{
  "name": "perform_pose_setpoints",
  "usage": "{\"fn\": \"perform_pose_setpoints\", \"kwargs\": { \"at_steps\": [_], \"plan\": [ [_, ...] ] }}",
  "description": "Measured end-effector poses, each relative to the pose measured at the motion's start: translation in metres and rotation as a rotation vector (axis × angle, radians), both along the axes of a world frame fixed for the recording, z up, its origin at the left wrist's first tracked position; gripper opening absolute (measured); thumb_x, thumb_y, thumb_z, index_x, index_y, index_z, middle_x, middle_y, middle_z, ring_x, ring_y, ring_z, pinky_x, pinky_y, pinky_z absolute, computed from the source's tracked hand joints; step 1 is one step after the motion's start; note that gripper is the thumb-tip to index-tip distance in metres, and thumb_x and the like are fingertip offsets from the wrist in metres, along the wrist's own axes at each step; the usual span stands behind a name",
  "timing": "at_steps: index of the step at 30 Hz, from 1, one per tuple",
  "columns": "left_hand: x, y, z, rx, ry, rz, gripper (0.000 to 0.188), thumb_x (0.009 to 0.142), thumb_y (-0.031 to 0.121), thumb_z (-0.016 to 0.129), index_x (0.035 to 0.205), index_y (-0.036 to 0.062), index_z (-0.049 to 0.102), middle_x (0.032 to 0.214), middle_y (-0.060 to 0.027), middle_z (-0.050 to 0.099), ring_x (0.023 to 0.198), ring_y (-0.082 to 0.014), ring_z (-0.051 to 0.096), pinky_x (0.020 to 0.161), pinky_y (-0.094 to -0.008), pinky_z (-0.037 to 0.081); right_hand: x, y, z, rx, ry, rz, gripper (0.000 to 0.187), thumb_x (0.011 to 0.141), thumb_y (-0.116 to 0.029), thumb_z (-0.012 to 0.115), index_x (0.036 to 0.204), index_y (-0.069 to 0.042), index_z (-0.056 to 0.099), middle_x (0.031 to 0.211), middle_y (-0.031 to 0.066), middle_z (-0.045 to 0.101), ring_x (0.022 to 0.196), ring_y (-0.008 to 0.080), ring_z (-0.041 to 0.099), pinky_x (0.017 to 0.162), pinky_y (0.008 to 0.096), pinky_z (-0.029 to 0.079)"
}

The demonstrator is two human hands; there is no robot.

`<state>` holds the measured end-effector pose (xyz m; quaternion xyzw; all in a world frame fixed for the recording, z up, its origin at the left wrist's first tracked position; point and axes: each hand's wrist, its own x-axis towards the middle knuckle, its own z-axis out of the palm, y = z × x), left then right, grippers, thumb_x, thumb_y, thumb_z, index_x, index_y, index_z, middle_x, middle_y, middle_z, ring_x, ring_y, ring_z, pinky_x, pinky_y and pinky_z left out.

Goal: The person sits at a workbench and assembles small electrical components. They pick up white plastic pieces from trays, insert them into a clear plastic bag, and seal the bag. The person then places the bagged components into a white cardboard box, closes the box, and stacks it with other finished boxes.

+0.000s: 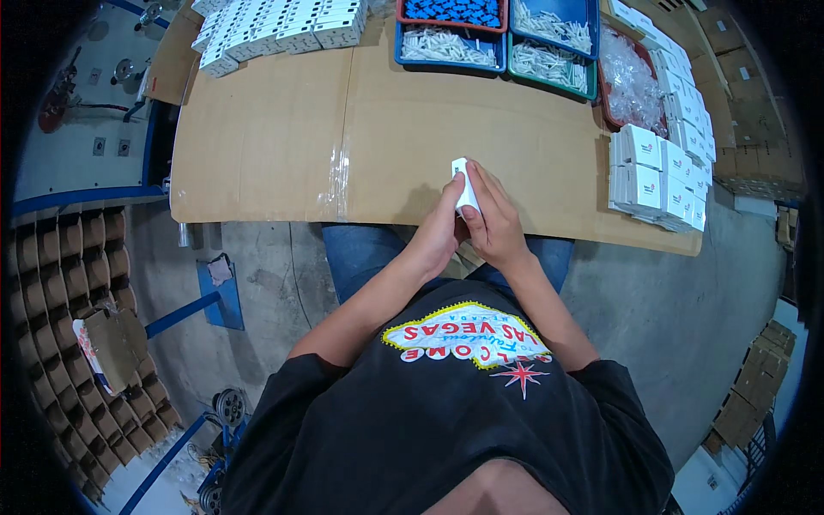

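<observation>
Between my two hands stands a small white box (467, 194), held just above the near part of the cardboard-covered table (412, 167). My left hand (436, 235) closes on it from the left. On the other side my right hand (499, 225) presses along the box, fingers together and pointing forward. Much of the box is hidden behind the fingers, so I cannot tell whether its end is open or closed.
White boxes (296, 34) stand in rows at the far left; stacks of white boxes (642, 184) line the right edge. At the back sit a blue tray (451, 67) and green tray (554, 83) of white pieces, a red tray (409, 19) of blue pieces, and clear plastic bags (631, 77).
</observation>
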<state>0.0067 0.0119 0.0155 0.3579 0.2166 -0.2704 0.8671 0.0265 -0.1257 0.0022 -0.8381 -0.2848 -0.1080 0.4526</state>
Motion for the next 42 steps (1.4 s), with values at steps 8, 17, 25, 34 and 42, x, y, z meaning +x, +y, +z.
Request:
{"fn": "perform_pose_setpoints", "kwargs": {
  "at_steps": [8,17,25,34,42],
  "plan": [
    [-0.002,-0.005,0.008,0.053,0.0,0.076,0.055,0.104,0.059,0.043,0.13,0.0115,0.053,0.116,-0.0039,0.059,0.11,-0.016,0.059,0.097,-0.0367,0.046,0.001,0.001,-0.002,0.073,0.055,0.017,0.049,0.106,-0.026,0.051,0.14,0.01,0.05,0.138,0.0293,0.056,0.127,0.0446,0.056,0.107,0.0447,0.046],
    [0.0,-0.001,-0.001,0.084,-0.081,0.039,0.052,0.104,0.053,0.046,0.138,0.013,0.05,0.118,-0.0041,0.06,0.106,-0.0159,0.06,0.09,-0.0359,0.049,0.004,-0.002,-0.004,0.132,0.167,0.069,0.056,0.109,-0.035,0.041,0.147,0.006,0.045,0.149,0.0253,0.049,0.138,0.0407,0.048,0.117,0.045,0.035],
    [0.004,0.0,-0.004,0.275,-0.285,0.246,0.07,0.098,0.03,0.066,0.156,0.0101,0.031,0.121,-0.0055,0.058,0.101,-0.0121,0.059,0.086,-0.0293,0.051,-0.001,0.001,0.0,0.302,0.175,0.065,0.054,0.108,-0.033,0.039,0.148,0.003,0.045,0.151,0.0254,0.047,0.141,0.0372,0.046,0.118,0.0442,0.033],
    [0.01,0.02,-0.002,0.365,-0.556,0.213,0.089,0.081,0.006,0.083,0.153,0.0026,0.03,0.138,-0.0127,0.046,0.115,-0.0184,0.06,0.099,-0.0336,0.05,-0.008,-0.004,0.0,0.339,0.247,0.063,0.045,0.108,-0.022,0.037,0.141,0.005,0.054,0.147,0.0253,0.051,0.139,0.0373,0.049,0.115,0.0419,0.037],
    [0.008,0.018,-0.006,0.711,-0.843,0.168,0.096,0.073,0.007,0.084,0.153,0.0063,0.031,0.142,-0.016,0.044,0.137,-0.0298,0.046,0.115,-0.0424,0.041,0.0,-0.008,-0.005,0.412,0.414,-0.025,0.046,0.109,-0.026,0.041,0.138,0.005,0.056,0.143,0.0226,0.056,0.133,0.0303,0.054,0.112,0.0401,0.041]
  ]
}}
